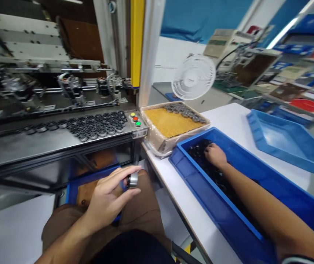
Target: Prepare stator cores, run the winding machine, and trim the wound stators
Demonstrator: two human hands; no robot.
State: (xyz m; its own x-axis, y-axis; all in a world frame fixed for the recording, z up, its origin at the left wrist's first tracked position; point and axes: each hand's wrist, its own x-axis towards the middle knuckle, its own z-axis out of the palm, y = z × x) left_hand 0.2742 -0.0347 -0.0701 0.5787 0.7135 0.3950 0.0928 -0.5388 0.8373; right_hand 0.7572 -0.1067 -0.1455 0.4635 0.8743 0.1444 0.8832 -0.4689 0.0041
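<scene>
Part (133, 180): held above the lap (146, 209); likely light, rigid, smooth; best pinched across its rim.
Left hand (108, 193): grip clasped on it.
Right hand (216, 156): placed inside blue bin (195, 194); grip cannot be told.

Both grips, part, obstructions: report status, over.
Left grip pinching silver-and-black round part. Right grip among black parts in blue bin; hold unclear. Bin's near wall between the two.

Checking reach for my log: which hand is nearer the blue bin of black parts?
Right. The right hand is inside the blue bin, at the black parts; the left hand is outside, to its left, holding a silver-and-black part.
</scene>
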